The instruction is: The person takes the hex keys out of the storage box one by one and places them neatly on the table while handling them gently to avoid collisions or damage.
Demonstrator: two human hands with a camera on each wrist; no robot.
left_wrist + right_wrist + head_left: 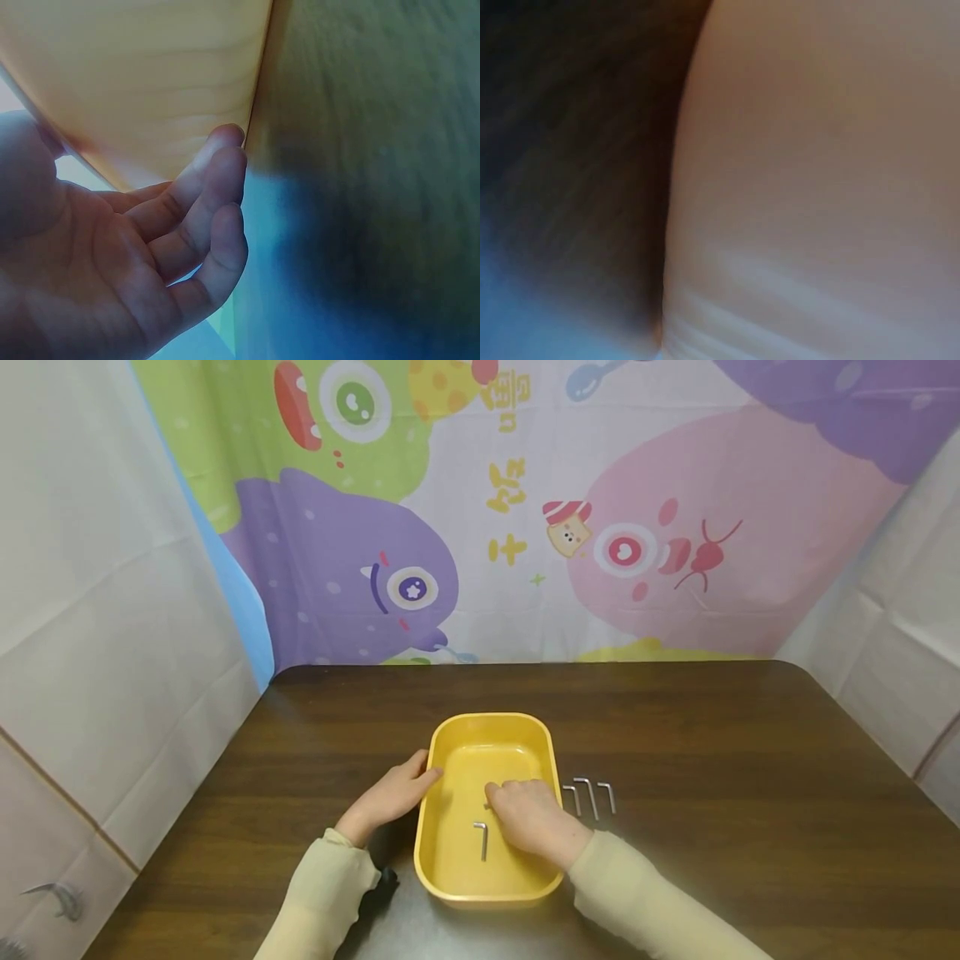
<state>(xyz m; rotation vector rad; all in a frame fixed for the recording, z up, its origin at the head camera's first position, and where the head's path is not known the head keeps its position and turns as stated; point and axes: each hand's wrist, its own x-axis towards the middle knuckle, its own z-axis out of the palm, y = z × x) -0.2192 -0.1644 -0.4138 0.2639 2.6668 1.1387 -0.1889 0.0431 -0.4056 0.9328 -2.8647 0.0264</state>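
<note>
A yellow rectangular tray (450,867) with rounded corners sits on the dark wooden table. My left hand (396,791) holds its left wall, thumb over the rim and fingers against the outside; the left wrist view shows those fingers bent along the wall. Inside the tray, my right hand (532,818) has its fingers curled down, and a small end of a hex key (487,807) peeks out by the thumb; the hand hides the rest. Another silver hex key (484,845) lies on the tray floor. The right wrist view is mostly filled by blurred skin.
Just right of the tray, three hex keys lie on the table: one by the rim (577,802), a longer one (591,800) and a third (611,798). A cartoon-print curtain (510,593) hangs behind the table (712,793). Pale curtains flank both sides.
</note>
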